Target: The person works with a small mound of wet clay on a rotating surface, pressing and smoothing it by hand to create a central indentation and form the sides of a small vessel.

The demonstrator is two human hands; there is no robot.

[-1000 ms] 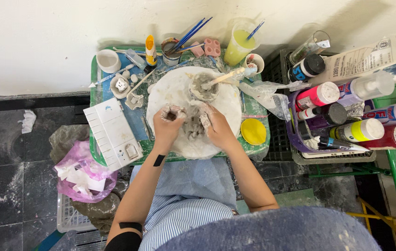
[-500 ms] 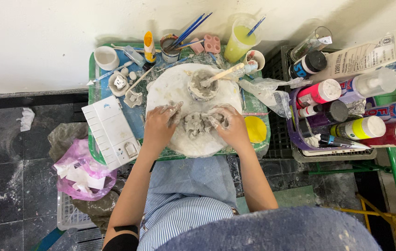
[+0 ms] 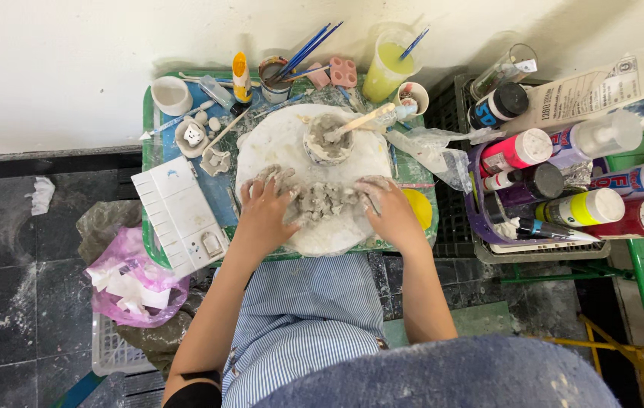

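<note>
Left hand [image 3: 265, 211] and right hand [image 3: 386, 208]: both spread flat, flanking grey clay lump [image 3: 322, 200] on white round board [image 3: 277, 143]. Behind lump: clay-filled cup [image 3: 327, 143] with stick [image 3: 360, 119]. Left of board: white palette [image 3: 178, 215].

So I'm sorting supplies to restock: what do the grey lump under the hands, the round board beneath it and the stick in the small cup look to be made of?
The grey lump looks like wet clay or plaster paste: matte, lumpy, smeared on both hands. The round board seems plastic-wrapped, white, with crinkled glossy edges. The stick looks like pale bare wood, matte.
</note>
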